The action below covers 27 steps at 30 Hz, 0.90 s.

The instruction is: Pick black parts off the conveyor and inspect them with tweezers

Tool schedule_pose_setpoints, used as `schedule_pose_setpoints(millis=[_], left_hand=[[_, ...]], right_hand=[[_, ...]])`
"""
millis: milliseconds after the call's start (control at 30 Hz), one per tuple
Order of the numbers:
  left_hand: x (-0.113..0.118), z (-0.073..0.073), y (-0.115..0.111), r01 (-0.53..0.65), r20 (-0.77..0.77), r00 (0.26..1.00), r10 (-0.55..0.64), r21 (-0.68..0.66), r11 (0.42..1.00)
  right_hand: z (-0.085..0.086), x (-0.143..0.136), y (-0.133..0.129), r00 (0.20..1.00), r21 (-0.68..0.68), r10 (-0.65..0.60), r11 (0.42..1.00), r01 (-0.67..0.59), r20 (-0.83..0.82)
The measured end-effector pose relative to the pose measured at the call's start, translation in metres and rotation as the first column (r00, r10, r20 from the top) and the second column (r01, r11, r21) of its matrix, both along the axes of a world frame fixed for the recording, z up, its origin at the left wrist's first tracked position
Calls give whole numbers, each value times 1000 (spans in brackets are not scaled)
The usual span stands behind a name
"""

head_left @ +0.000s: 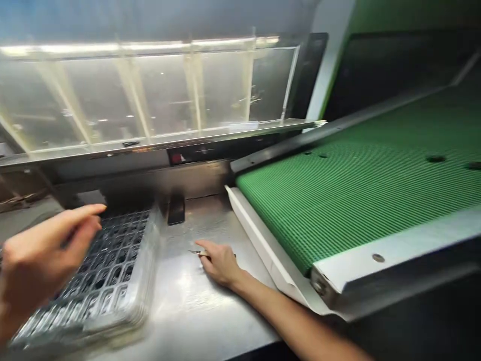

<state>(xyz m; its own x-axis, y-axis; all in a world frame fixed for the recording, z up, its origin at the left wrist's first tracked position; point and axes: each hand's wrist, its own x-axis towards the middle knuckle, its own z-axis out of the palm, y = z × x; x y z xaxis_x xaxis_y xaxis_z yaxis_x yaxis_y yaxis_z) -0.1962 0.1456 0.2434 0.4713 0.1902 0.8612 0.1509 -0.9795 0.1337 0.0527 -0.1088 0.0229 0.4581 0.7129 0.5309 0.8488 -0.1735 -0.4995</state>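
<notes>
My left hand (52,250) hovers at the left above a stack of clear plastic trays (145,281). Its fingers are stretched out, blurred by motion, with a gap between thumb and forefinger and nothing seen in them. The top tray has rows of small oblong pockets, many with dark pieces in them. To the right of the stack, over the shiny metal table (180,311), my right hand (221,263) is closed around a small tool with a pointed metal tip (194,251). My fingers hide most of that tool, so its exact kind cannot be told.
A green conveyor belt (338,200) slopes up at the right, with several dark pieces on it and a white catch tray (263,245) along its lower end. A black flat object (176,210) lies at the table's back. Behind is a lit, divided shelf (165,95).
</notes>
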Motion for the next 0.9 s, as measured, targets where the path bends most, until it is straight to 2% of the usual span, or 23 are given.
schedule_pose_setpoints(millis=[33, 67, 100, 167, 233, 300, 367, 433, 533, 700, 800, 900], left_hand=[[17, -12, -30, 119, -63, 992, -111, 151, 981], [33, -26, -58, 277, -120, 960, -255, 235, 932], [49, -42, -85, 439, -175, 898, -405, 276, 855], [81, -78, -132, 683, -265, 730, -629, 260, 683], [109, -114, -170, 808, -322, 588, -742, 195, 556], [130, -147, -199, 869, -325, 495, -806, 174, 463], [142, -173, -216, 905, -325, 424, -845, 172, 388], [146, -192, -223, 922, -321, 386, -865, 163, 351], [148, -210, -221, 927, -274, 374, -886, 131, 351], [154, -230, -217, 934, -165, 352, -921, -5, 358], [160, -240, -217, 941, -117, 335, -935, -5, 337], [164, -250, -214, 942, -134, 332, -934, -4, 335]], right_hand=[[1, -1, -1, 1000, -20, -18, 1000, 18, 8], [2, -1, -1, 999, -42, -35, 999, 36, 18], [3, -1, -1, 998, -66, -51, 996, 53, 29], [5, 0, -1, 995, -119, -85, 989, 91, 51], [6, 2, -2, 990, -167, -121, 977, 131, 68], [7, 2, -2, 985, -200, -152, 966, 165, 81], [8, 2, -3, 981, -225, -167, 957, 185, 99], [9, 1, -3, 978, -254, -167, 948, 193, 122], [9, 2, -3, 975, -292, -163, 935, 201, 149], [5, 4, -2, 974, -275, -169, 939, 206, 152], [2, 5, -2, 973, -254, -174, 945, 208, 149], [0, 5, -1, 973, -236, -179, 949, 210, 146]])
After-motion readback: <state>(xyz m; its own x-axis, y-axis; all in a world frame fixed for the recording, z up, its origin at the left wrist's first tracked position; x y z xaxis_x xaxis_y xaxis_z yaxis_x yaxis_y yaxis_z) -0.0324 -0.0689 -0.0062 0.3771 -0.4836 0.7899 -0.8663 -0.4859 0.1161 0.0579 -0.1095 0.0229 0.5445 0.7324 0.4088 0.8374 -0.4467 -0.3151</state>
